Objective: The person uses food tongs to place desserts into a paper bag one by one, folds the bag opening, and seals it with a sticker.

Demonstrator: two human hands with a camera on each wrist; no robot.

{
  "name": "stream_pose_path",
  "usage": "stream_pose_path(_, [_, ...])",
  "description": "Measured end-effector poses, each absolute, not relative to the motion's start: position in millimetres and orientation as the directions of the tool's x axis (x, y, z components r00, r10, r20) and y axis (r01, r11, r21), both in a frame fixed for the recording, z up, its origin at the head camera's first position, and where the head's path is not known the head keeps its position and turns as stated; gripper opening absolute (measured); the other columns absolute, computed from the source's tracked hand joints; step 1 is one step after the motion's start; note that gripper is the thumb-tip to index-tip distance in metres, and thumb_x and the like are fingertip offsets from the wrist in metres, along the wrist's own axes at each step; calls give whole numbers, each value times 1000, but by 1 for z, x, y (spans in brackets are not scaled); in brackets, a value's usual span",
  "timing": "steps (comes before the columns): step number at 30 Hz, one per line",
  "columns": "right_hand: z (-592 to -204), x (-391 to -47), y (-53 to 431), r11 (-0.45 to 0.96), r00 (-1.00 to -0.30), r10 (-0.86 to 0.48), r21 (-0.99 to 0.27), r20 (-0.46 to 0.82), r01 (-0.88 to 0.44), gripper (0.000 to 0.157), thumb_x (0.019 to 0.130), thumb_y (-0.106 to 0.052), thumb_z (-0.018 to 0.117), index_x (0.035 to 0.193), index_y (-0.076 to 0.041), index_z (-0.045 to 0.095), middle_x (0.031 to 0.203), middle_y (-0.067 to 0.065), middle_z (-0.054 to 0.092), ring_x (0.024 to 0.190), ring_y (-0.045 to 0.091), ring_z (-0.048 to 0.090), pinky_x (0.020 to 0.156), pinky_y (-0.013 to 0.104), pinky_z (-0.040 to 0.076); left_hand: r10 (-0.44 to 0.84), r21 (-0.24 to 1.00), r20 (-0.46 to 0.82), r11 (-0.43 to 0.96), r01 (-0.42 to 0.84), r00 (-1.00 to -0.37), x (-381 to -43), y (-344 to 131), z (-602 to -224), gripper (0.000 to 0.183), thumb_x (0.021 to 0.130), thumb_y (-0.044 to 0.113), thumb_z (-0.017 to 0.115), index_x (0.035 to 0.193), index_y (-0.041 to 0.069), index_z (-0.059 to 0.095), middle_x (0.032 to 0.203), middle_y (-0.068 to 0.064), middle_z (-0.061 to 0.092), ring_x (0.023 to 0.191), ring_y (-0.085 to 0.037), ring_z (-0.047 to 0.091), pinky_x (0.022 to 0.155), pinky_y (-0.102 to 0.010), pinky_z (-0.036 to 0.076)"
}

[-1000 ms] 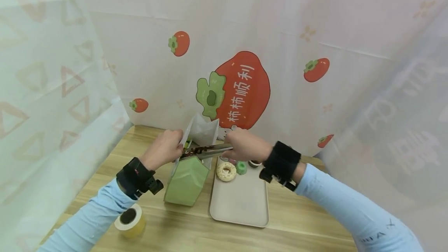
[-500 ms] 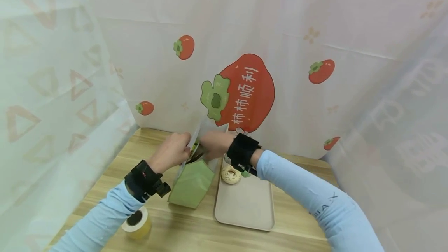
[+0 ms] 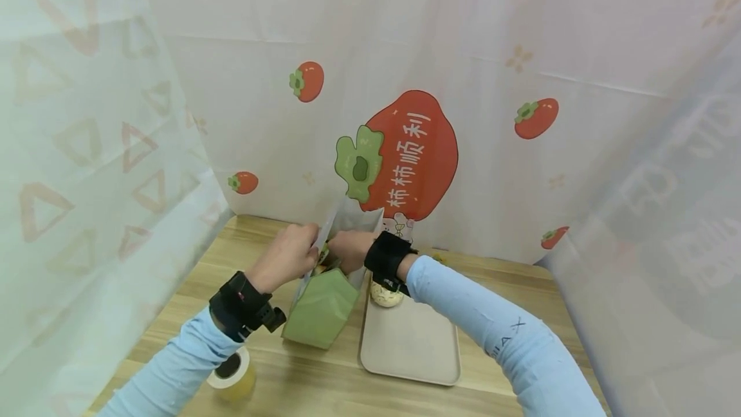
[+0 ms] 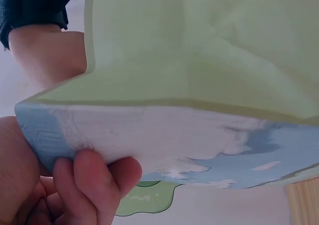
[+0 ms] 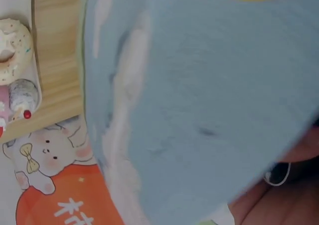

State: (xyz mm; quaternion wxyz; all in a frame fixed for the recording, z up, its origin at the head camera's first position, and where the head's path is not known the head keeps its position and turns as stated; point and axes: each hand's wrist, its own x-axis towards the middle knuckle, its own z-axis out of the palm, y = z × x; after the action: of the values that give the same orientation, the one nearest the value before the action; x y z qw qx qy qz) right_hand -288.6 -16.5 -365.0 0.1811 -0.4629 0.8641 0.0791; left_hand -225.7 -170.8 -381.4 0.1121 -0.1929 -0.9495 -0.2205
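Observation:
A green paper bag (image 3: 321, 311) stands with its mouth open left of the tray; the right wrist view shows a blue side of the bag (image 5: 199, 85). My left hand (image 3: 289, 253) grips the bag's left upper edge, its curled fingers (image 4: 97, 177) against the blue-and-white side in the left wrist view. My right hand (image 3: 351, 250) reaches into the bag's mouth, fingertips hidden by the bag. It holds tongs, now mostly out of sight; a thin shiny loop (image 5: 287, 176) shows beside the hand in the right wrist view. Colourful contents (image 3: 322, 256) peek out at the opening.
The beige tray (image 3: 411, 346) lies right of the bag, bearing a sprinkled donut (image 3: 386, 296) and small pastries, partly behind my right wrist. A tape roll (image 3: 234, 375) sits at front left. A printed curtain (image 3: 463, 166) bounds the wooden table.
My right hand has moved left from beside the bag down into its mouth, taking the tongs and a dark piece of food with it. My left hand keeps its grip on the bag edge.

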Motion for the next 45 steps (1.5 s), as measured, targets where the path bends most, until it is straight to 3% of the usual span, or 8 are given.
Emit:
stream_pose_path(10, [-376,-291,-17,576,-521,-752,-17,-403,-818,39,90,-1,60,63,-16,37,58,-5,27,53,10,25,52,23,21,325,368,339,818,442,-883,-224,-170,-386,23,84,-6,61,70,9,49,59,0,44,52,-13,42,48,-24,32])
stream_pose_path(16, [-341,-295,6,581,-522,-761,-46,-385,-813,42,91,-27,71,64,-21,40,60,-8,27,55,9,26,57,25,24,324,371,337,817,441,-884,-223,-178,-383,26,84,-7,58,69,9,45,58,0,38,50,-12,36,50,-24,27])
stream_pose_path(23, [-292,-275,61,572,-538,-810,-114,-235,-812,20,90,-29,74,84,-12,66,64,-8,43,59,7,39,60,22,33,308,381,341,819,430,-888,-224,-185,-381,22,85,-7,58,71,8,50,58,-3,48,47,-11,44,49,-25,34])
stream_pose_path(28, [-287,-258,104,613,-608,-788,-222,-101,-758,25,90,-27,74,106,-9,67,76,-5,51,68,8,47,63,22,39,296,387,315,827,407,-902,-224,-187,-382,22,85,-5,58,71,9,48,57,-3,49,47,-10,47,50,-27,35])
stream_pose_path(33, [-293,-242,143,597,-649,-759,-340,54,-727,28,91,-23,72,115,-12,65,88,-7,61,70,4,53,68,22,46,294,378,313,834,403,-903,-224,-188,-383,21,85,-4,58,71,9,48,57,-2,48,49,-12,45,51,-27,33])
stream_pose_path(35, [-296,-234,158,617,-681,-729,-366,70,-697,20,92,-23,71,107,-11,66,71,-7,55,56,3,46,57,21,40,293,384,308,832,400,-905,-224,-188,-383,18,85,-4,58,74,8,51,58,-2,50,49,-11,46,50,-27,34])
stream_pose_path(37, [-301,-226,173,635,-717,-691,-392,98,-666,19,92,-23,71,105,-9,66,67,-7,49,54,3,40,54,21,35,291,397,296,829,394,-910,-225,-188,-384,14,85,-4,57,77,6,54,59,-2,52,48,-9,48,49,-26,37])
stream_pose_path(45, [-343,-203,233,701,-851,-497,-498,170,-510,16,93,-25,69,99,-13,61,65,-8,37,54,1,31,53,23,31,287,446,267,809,382,-920,-226,-189,-384,9,86,-5,54,91,-1,60,67,-6,62,48,-7,53,43,-24,43])
